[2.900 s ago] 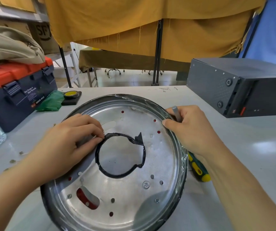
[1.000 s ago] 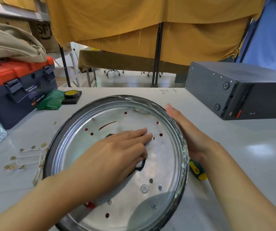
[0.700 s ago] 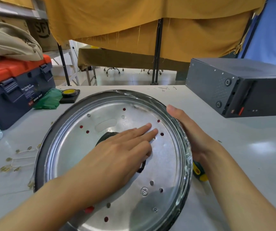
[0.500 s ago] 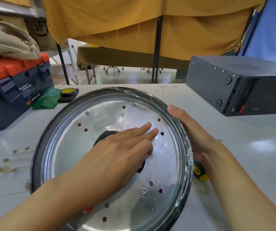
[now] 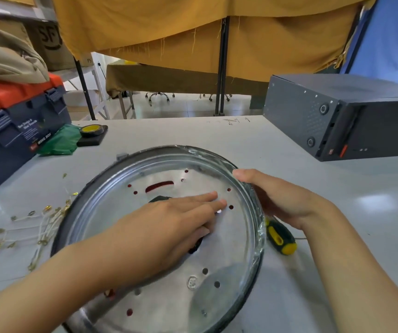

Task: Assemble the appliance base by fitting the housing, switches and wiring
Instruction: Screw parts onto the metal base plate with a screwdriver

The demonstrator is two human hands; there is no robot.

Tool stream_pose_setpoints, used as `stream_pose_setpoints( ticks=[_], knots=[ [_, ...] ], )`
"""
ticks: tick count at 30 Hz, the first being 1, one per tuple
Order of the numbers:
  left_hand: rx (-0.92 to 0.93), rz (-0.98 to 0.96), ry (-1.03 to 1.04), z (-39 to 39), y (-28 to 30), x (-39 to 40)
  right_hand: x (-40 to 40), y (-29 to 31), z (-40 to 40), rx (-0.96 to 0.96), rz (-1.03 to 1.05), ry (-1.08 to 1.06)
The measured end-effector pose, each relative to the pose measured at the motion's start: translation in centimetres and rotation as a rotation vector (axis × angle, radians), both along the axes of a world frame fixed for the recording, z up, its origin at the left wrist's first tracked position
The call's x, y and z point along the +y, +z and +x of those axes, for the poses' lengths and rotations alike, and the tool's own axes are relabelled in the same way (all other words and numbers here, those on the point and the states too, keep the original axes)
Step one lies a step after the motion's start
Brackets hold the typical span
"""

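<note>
Looking down from the head camera, we see the round silver metal base plate [image 5: 169, 236] with its scattered holes lying on the pale grey surface [image 5: 337, 272], slightly tilted toward us. Our left hand [image 5: 166, 227] lies flat on its middle, fingers straight and close together, covering most of the black-edged central opening [image 5: 194, 246]. Our right hand [image 5: 274, 198] cups the plate's right rim, fingers extended along the edge rather than curled round it.

We judge several risks. The rim looks wrapped in crinkled clear film, so the right hand could slip if we turn the plate. The opening's dark lining may be loose, and pressing across it could shift or tear it. The green-and-yellow-handled screwdriver [image 5: 280, 236] lies just beside the rim, under the right wrist; rotating the plate could knock it or ride up on it. The small brass-tipped wire pieces [image 5: 37, 224] lie near the left edge and could be swept away or trapped beneath.
</note>
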State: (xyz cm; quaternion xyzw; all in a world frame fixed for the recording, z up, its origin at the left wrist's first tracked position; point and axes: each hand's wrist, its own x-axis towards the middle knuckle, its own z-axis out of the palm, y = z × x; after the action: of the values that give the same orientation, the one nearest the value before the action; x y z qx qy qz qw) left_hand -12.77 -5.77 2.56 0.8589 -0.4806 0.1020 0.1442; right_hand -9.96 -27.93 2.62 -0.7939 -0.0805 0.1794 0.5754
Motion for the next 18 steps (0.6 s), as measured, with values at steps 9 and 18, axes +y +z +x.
stream_pose_setpoints(
  ticks=[9, 18],
  knots=[
    [0.363, 0.171, -0.015, 0.9, -0.5, 0.1, -0.3, -1.0, 0.9, -0.079, -0.280, -0.046],
    [0.420, -0.040, 0.111, 2.0, 0.9, -0.9, 0.9, -1.6, 1.2, -0.260, -0.260, -0.165]
  ],
)
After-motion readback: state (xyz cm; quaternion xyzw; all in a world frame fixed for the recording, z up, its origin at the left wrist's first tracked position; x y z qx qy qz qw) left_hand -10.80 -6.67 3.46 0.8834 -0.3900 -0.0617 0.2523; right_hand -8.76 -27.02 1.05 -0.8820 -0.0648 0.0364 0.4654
